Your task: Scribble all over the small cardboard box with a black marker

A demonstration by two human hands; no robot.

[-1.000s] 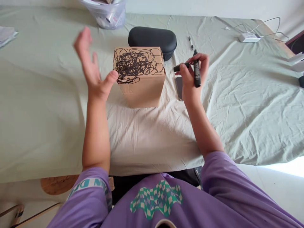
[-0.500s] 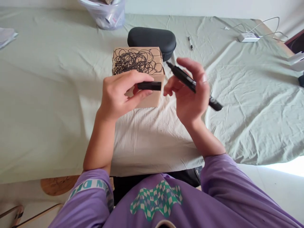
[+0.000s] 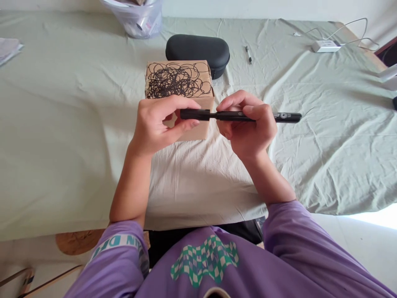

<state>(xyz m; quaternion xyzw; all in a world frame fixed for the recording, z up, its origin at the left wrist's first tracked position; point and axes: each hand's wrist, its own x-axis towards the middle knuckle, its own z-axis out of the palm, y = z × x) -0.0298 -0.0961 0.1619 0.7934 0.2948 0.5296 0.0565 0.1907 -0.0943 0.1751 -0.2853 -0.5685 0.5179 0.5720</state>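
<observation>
My left hand (image 3: 161, 120) pinches a black marker cap (image 3: 194, 114) between thumb and fingers. Level with it, my right hand (image 3: 249, 124) grips a black marker (image 3: 287, 117) whose tip points left and meets the mouth of the cap; how far it sits inside I cannot tell. Part of the marker's barrel is behind my right fingers. Just behind both hands stands a brown cardboard box (image 3: 192, 131), its top covered in black looping scribbles (image 3: 173, 80). My left hand and the cap hide part of the box's front.
Behind the box lies a black hard case (image 3: 198, 51). A small pen (image 3: 248, 54) rests to its right. At the back are a clear plastic bin (image 3: 141, 18) and a white power strip (image 3: 326, 46) with cables. Papers (image 3: 9, 49) lie far left on the green cloth (image 3: 62, 124).
My left hand came in from the left and took the cap from my right hand. The marker turned from upright to level, and its tip moved to the cap.
</observation>
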